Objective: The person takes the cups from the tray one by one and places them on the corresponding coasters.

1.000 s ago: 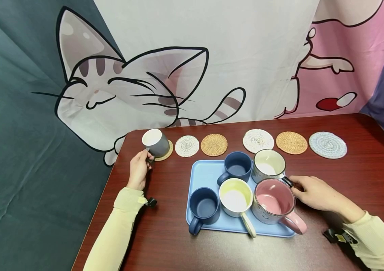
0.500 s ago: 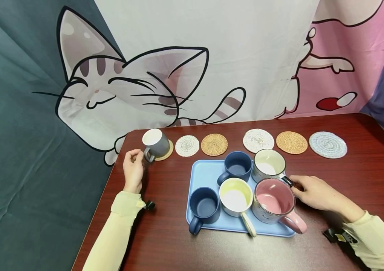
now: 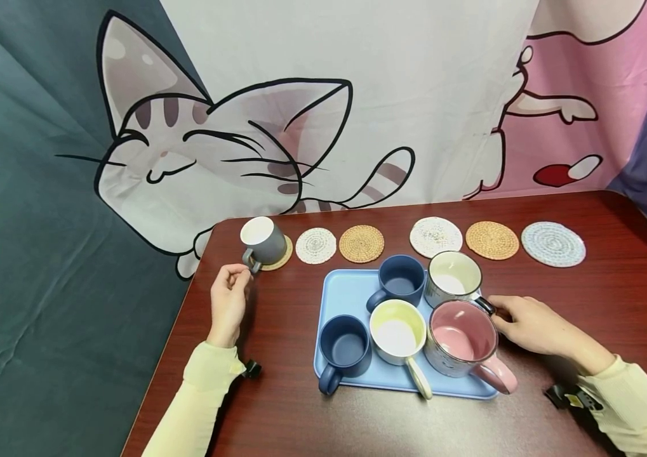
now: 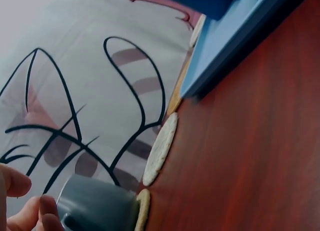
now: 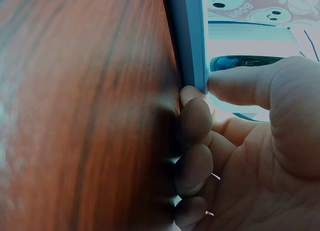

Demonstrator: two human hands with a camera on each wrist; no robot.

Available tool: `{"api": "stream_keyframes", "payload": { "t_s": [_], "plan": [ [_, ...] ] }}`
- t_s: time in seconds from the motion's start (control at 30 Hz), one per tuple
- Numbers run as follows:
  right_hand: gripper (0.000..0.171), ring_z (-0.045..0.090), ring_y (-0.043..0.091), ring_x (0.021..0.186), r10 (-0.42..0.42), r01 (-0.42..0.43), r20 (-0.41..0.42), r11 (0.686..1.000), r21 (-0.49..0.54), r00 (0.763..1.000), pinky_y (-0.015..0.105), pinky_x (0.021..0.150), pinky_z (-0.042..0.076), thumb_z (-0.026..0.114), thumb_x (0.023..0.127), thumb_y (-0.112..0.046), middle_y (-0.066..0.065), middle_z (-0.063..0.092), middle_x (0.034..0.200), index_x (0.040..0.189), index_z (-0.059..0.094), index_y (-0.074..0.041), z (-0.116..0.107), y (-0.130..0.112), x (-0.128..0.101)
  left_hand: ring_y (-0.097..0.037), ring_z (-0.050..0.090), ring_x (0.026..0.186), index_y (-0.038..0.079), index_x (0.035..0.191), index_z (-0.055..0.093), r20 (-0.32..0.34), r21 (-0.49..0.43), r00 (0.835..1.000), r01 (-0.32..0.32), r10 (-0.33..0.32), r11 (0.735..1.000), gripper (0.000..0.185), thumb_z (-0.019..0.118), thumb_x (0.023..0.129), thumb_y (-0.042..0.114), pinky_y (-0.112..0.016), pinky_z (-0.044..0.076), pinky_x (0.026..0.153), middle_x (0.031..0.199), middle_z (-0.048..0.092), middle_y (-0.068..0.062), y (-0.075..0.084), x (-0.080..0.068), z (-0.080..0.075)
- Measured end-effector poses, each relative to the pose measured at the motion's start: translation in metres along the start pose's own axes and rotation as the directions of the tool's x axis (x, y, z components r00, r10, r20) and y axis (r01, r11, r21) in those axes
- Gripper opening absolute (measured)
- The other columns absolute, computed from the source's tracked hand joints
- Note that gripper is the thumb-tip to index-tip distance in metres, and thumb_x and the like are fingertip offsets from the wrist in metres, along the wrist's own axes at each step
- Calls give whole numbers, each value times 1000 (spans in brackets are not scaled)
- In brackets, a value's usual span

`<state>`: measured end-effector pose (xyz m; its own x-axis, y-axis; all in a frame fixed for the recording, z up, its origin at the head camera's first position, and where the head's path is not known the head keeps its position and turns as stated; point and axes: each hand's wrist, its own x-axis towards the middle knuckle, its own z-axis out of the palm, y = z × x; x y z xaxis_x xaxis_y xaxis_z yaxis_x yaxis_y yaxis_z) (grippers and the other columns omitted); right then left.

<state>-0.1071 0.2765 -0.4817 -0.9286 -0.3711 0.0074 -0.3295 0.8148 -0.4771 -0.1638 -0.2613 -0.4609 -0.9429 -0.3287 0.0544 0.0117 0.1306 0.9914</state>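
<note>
A grey mug (image 3: 266, 245) stands near the worktop's far left corner on a round straw-coloured coaster (image 3: 285, 259); it is a smooth matte cylinder, white inside, its looped handle turned toward the left hand (image 3: 228, 303). That hand is just beside the handle, thumb and fingers loosely curled and slightly apart. The right hand (image 3: 531, 325) pinches the right rim of a shallow blue tray (image 3: 336, 289) bearing five rounded cups (image 3: 397, 333). Five woven discs (image 3: 361, 244) line the far edge of the wood-grained worktop (image 3: 277, 387).
</note>
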Motion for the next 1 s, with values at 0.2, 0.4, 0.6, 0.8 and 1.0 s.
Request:
{"api": "stream_keyframes", "payload": {
  "t_s": [0.2,0.4,0.6,0.8,1.0],
  "plan": [
    [26,39,2,63,3,-3,1,1000,-1,1000,25,62,32,67,91,-10,-14,36,63,79,53,-28,-1,0,0,-14,54,71,-6,113,59,120,61,992,25,-32,998,19,60,103,11,-22,45,65,85,65,-2,3,-24,5],
    [27,38,3,63,1,-1,1,1000,-4,1000,25,62,32,67,91,-9,-14,35,64,78,52,-27,0,1,-1,-14,53,68,-2,108,62,235,123,971,21,-49,992,13,61,102,9,-24,44,62,87,67,-11,8,-49,11],
    [26,38,2,63,3,-4,-2,1000,-4,1000,25,61,32,67,91,-10,-14,35,64,78,52,-27,0,1,0,-28,57,71,5,101,64,387,194,918,13,-89,981,12,60,104,15,-29,47,61,93,67,-19,11,-73,17],
    [27,37,2,62,-2,2,-4,1000,-3,1000,25,61,31,67,91,-9,-13,34,64,78,51,-26,0,0,0,-25,57,69,7,98,66,544,239,832,-29,-110,970,18,58,106,21,-33,48,57,93,66,-24,12,-97,22],
    [27,37,3,63,-2,2,-6,1000,-7,1000,25,61,31,67,91,-9,-13,34,64,78,51,-26,0,0,0,-14,56,69,1,99,64,640,209,761,-46,-102,977,20,57,105,19,-30,49,58,93,68,-24,9,-119,24]
  ]
}}
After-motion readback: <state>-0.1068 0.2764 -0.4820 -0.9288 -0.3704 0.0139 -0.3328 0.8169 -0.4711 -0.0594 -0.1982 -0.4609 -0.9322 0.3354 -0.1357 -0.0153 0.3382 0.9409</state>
